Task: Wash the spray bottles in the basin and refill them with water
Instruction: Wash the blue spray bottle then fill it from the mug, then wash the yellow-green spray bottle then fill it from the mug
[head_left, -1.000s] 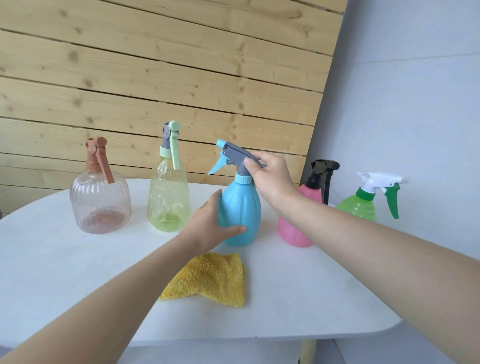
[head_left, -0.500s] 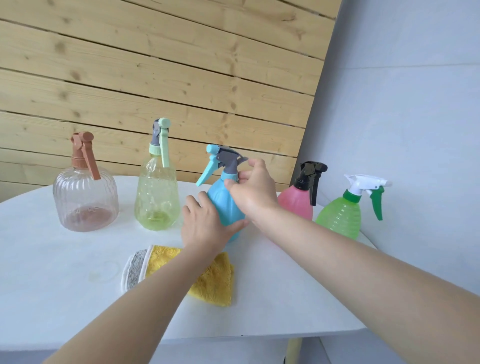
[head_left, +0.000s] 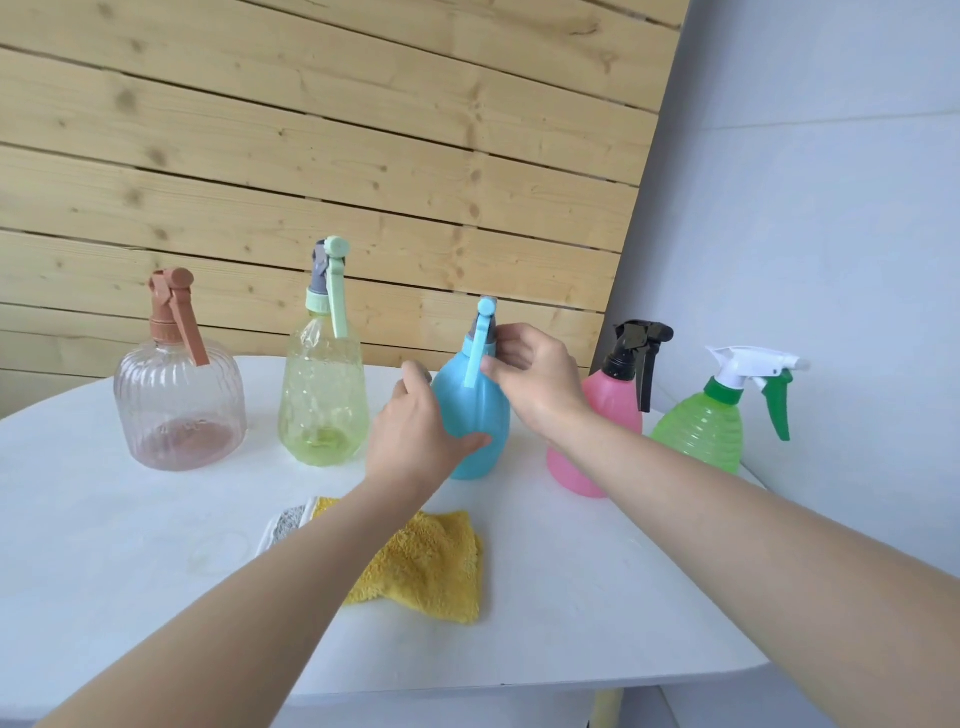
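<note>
A blue spray bottle stands upright in the middle of the white table. My left hand grips its body from the left. My right hand is closed on its neck and spray head, whose trigger points toward me. To its left stand a clear pink ribbed bottle and a pale green bottle. To its right are a pink bottle with a black head and a green bottle with a white and green head. No basin is in view.
A yellow cloth lies on the table in front of the blue bottle, partly under my left forearm, with a grey and white sponge edge at its left. A wooden slat wall rises behind the table. A pale wall stands at the right.
The blue bottle's spray head has turned from pointing left to pointing toward me under my right hand. My left hand keeps its hold on the body.
</note>
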